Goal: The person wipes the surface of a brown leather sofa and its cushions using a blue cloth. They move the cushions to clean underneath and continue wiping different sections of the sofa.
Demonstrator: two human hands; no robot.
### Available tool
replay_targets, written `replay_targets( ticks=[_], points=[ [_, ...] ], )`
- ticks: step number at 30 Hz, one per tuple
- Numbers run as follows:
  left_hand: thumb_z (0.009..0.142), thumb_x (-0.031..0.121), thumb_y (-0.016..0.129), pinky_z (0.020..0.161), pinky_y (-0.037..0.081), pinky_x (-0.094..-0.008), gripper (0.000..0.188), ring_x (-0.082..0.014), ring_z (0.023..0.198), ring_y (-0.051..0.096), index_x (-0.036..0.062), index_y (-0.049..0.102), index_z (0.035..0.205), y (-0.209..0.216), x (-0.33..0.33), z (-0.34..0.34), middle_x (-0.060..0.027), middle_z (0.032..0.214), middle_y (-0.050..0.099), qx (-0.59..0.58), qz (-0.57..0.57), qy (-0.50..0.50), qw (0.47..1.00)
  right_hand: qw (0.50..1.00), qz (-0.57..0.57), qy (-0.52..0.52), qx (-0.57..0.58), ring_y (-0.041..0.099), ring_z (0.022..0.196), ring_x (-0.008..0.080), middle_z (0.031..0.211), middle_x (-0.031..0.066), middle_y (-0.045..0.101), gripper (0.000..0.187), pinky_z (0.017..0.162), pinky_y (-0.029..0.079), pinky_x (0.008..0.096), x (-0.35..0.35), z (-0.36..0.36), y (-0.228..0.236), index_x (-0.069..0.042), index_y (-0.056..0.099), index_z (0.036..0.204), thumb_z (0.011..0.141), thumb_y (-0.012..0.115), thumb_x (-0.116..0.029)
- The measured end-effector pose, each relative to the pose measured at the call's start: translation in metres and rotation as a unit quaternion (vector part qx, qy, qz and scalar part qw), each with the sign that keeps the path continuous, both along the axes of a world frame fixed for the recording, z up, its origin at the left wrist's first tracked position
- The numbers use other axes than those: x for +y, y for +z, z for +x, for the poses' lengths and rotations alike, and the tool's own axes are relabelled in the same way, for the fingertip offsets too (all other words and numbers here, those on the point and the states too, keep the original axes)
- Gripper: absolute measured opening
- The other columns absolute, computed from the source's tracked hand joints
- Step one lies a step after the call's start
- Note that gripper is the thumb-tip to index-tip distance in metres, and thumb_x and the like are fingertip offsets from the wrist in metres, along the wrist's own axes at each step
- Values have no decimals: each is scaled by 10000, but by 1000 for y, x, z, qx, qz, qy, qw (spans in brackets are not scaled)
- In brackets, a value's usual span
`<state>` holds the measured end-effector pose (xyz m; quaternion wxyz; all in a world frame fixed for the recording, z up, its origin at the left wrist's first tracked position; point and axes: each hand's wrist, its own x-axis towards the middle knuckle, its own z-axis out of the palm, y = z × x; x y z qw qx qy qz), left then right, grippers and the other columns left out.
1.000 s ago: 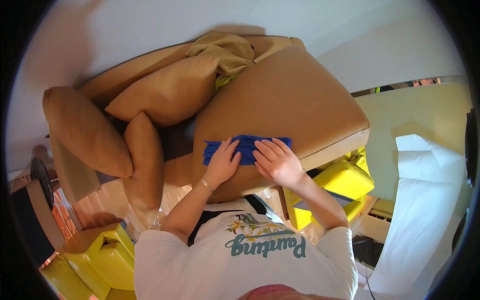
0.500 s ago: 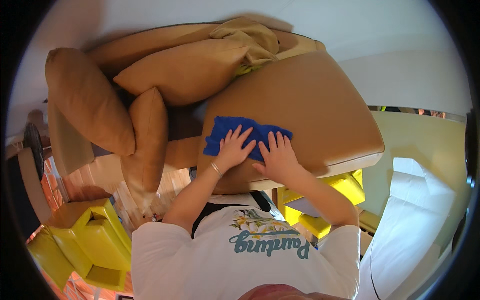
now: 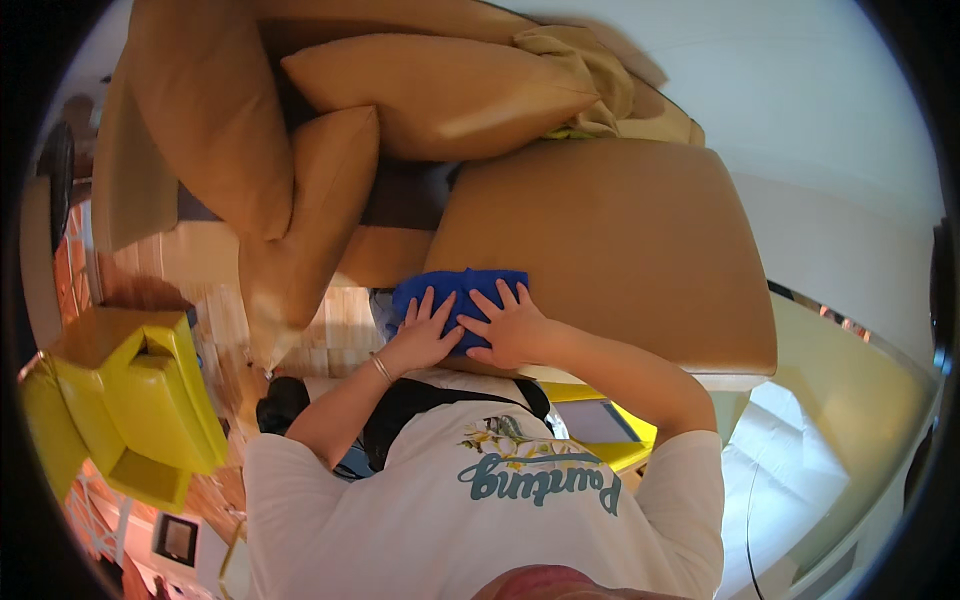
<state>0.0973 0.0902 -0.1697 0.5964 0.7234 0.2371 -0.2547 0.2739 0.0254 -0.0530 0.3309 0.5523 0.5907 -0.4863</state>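
Note:
A blue cloth (image 3: 462, 284) lies spread over the near left corner of a large brown seat cushion (image 3: 630, 230), partly hanging over its left edge. My left hand (image 3: 422, 340) rests on the cloth's left part, palm down with the fingers spread; a bangle circles that wrist. Beside it, my right hand (image 3: 508, 330) presses flat on the cloth's right part, fingers spread too. The two hands almost touch. Neither one grips the cloth.
Several loose brown cushions (image 3: 450, 95) are piled on the sofa at the far left. A crumpled tan cover (image 3: 585, 75) lies behind the seat cushion. Yellow chairs (image 3: 150, 390) stand on the wooden floor at left. A white sheet (image 3: 785, 450) lies at right.
Both hands and the blue cloth have moved left and nearer, from the cushion's top to its near left corner. My view has shifted as well.

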Motion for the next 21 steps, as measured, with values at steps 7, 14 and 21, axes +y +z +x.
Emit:
replay_targets(
  ticks=[7, 14, 21],
  points=[
    [968, 600, 461, 1188, 212, -556, 767, -603, 1409, 232, 207, 250, 1591, -45, -3, 20, -362, 1593, 130, 15, 3, 100, 995, 982, 176, 44, -44, 356, 1386, 529, 1561, 196, 377, 686, 1156, 226, 626, -24, 11, 24, -205, 459, 1500, 927, 563, -568],
    [1049, 472, 361, 1193, 234, -522, 647, -509, 1443, 263, 136, 242, 1589, -121, 9, 53, -281, 1624, 159, 1, -31, 189, 982, 917, 359, -43, -166, 489, 1290, 399, 1404, 175, 535, 593, 1128, 323, 555, -71, -12, 36, -108, 568, 1361, 902, 642, -477],
    [957, 414, 509, 1141, 196, -683, 554, -474, 1483, 202, 133, 527, 1434, 5, -9, 101, -171, 1631, 250, -187, 108, -54, 975, 888, 434, -76, -131, 552, 1223, 357, 1351, 152, 568, 493, 1080, 385, 549, -87, 1, 33, -82, 636, 1244, 893, 675, -425]
  ],
)
